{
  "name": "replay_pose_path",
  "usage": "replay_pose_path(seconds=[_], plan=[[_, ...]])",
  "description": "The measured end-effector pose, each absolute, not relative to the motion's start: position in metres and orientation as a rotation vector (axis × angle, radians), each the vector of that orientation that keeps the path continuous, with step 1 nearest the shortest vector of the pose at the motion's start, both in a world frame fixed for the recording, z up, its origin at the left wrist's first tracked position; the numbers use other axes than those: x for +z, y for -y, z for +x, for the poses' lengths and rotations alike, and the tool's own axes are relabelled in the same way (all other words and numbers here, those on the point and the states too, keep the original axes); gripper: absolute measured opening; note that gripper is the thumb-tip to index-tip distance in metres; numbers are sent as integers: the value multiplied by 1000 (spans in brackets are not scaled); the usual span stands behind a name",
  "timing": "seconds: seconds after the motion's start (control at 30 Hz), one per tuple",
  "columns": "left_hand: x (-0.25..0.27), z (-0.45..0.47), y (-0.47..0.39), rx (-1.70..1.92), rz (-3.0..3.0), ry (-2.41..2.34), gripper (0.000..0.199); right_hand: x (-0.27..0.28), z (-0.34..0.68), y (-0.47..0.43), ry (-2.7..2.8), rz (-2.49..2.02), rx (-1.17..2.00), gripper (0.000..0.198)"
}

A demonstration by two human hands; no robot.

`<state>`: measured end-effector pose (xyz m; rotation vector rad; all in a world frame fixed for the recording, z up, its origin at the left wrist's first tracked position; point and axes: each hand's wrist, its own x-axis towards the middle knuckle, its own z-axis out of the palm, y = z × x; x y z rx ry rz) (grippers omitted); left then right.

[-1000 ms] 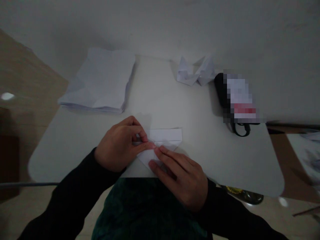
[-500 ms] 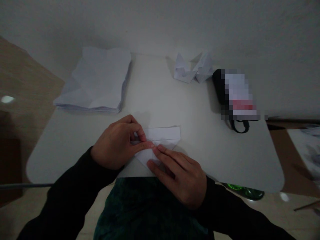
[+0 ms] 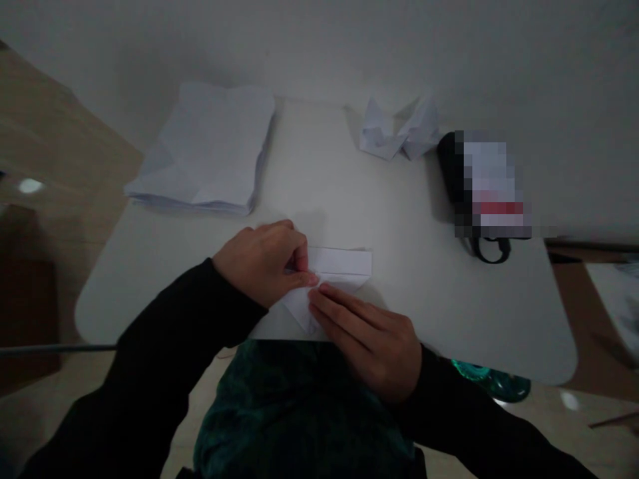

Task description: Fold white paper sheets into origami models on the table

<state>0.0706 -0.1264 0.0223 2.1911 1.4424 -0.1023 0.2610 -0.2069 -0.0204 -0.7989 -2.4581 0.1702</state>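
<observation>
A sheet of white paper (image 3: 344, 261), folded to a band along its top and a point at the bottom, lies at the table's near edge. My left hand (image 3: 264, 259) is closed in a pinch at the left of its fold, thumb and forefinger meeting near the middle. Stretched fingers of my right hand (image 3: 372, 336) lie flat and close together on the paper's lower right part, their tips almost touching my left thumb. My hands cover much of the paper's left side and lower right edge.
On the white table (image 3: 319, 179), a stack of paper sheets (image 3: 214, 146) lies at the back left. Folded white paper shapes (image 3: 399, 130) stand near the wall. A black case (image 3: 452, 173) with a strap, partly blurred out, lies at the right.
The view has shifted, so the table things sit further right. My left fingers have curled tighter at the fold. My right fingers have drawn together, and the thumb is now hidden.
</observation>
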Motion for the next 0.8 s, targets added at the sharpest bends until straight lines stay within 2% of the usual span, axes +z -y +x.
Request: replay_pose_path(seconds=[0.27,0.37,0.43,0.5,0.6,0.8], plan=[[15,69,138,89,2276,-1516,20,-25,258,207,2481,-856,153,31],[9,67,172,488,2458,-1717,12,-26,257,208,2477,-871,139,31],[2,63,201,798,2592,-1631,10,-26,257,209,2470,-870,130,31],[-7,59,227,925,2743,-1360,23,-26,257,210,2464,-861,129,31],[-22,56,251,879,2838,-1188,35,-26,257,210,2463,-856,143,32],[-34,57,251,935,2859,-1194,40,-26,256,209,2458,-846,164,33]])
